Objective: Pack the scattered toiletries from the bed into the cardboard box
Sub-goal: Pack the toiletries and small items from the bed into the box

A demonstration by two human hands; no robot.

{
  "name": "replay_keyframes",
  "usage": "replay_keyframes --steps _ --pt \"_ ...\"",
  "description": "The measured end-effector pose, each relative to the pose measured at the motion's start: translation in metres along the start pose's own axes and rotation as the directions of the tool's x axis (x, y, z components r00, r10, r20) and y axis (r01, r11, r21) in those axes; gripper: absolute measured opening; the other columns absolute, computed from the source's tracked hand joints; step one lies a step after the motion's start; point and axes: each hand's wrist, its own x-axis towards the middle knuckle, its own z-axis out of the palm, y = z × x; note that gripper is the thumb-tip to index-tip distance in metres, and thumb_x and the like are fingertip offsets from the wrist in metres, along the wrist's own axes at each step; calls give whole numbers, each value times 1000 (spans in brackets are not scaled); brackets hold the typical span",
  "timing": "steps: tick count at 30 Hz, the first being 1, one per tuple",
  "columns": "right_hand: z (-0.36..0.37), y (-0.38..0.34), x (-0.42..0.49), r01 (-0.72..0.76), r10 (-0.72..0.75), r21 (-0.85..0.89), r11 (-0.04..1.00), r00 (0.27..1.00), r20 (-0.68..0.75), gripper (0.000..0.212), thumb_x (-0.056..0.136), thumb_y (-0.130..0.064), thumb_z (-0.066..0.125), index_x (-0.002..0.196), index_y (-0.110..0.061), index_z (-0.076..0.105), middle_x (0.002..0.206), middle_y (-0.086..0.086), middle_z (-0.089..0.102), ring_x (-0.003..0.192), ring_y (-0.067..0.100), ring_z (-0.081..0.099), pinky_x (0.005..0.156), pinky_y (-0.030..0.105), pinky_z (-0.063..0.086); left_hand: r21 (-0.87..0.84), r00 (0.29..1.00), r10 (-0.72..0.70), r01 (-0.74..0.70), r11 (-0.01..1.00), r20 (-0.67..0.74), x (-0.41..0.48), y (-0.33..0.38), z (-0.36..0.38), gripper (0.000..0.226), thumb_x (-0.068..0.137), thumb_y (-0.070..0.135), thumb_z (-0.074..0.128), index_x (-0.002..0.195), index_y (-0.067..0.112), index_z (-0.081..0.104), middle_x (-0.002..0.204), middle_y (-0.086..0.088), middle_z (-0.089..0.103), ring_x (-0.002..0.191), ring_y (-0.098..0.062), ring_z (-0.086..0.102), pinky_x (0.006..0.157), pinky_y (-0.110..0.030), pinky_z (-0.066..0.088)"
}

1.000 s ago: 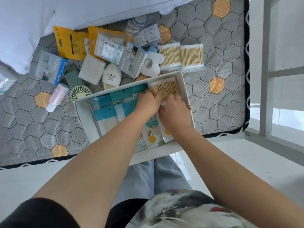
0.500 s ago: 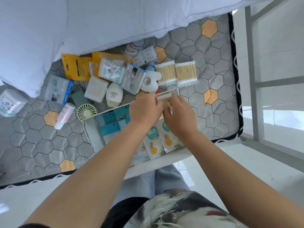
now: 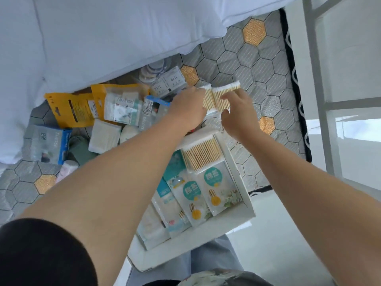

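Two clear packs of wooden cotton swabs lie side by side on the hexagon-patterned mattress, just beyond the white cardboard box. My left hand closes on the left pack's edge, and my right hand closes over the right pack. The box sits at the bed's edge in front of me. It holds another swab pack at its far end and several flat sachets in a row. My forearms hide the box's left part.
Loose toiletries are piled left of my hands: yellow packets, a blue-edged box, a white swab box, a nail-kit box. A white pillow lies behind them. A metal bed rail runs along the right.
Both hands left the swab pack they had set in the box and reached forward onto the two swab packs on the mattress. The camera tilted and moved closer.
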Motion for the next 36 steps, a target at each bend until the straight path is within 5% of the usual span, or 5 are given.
replay_keyframes --steps 10,19,23,30,36 --pt "21 24 43 225 -102 -461 858 955 277 95 77 10 56 148 -21 1 158 4 1 145 27 -4 116 42 12 195 999 32 -30 980 -6 44 -2 33 81 84 13 61 147 5 11 144 -20 34 133 -35 33 110 -44 28" --pt "9 22 40 130 6 -578 806 974 226 60 79 -3 60 133 -12 36 137 16 34 127 33 31 95 47 41 -146 996 -14 2 989 -82 32 13 10 42 87 24 61 122 8 43 125 -12 46 109 -28 51 82 -33 41" --pt "-8 32 30 -36 101 -410 911 985 139 49 82 -4 62 127 -6 43 129 16 39 121 32 37 87 44 47 -465 973 -188 105 879 -137 14 20 -7 26 88 27 60 104 16 42 86 7 50 74 -14 53 59 -23 42" --pt "-49 40 -12 -67 75 72 995 991 -107 25 89 -25 55 84 0 56 88 10 57 68 22 47 52 26 37 -835 896 -443 243 493 -1 -25 19 -23 21 81 21 56 101 14 58 99 -2 61 97 -24 62 88 -41 53" --pt "-79 14 -64 -126 184 670 731 983 -15 22 92 -27 53 86 -6 55 84 4 65 70 14 65 65 26 57 -947 863 -481 266 177 152 -75 30 -23 11 91 9 51 102 10 49 98 -2 54 89 -16 53 80 -31 52"
